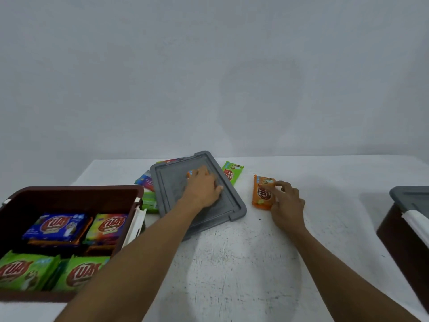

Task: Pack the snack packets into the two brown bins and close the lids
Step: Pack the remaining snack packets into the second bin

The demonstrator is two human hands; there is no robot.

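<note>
Forearms stretch forward; left hand curls over orange packet on grey lid, right hand pinches second orange packet.

Plain indoor room, staged packing setup; exact type unclear. Bare grey-white wall behind a scuffed white tabletop. Left brown bin and right brown bin at its side edges.

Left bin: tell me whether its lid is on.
No, the left bin stands open with packets inside; a grey lid lies beside it.
</note>
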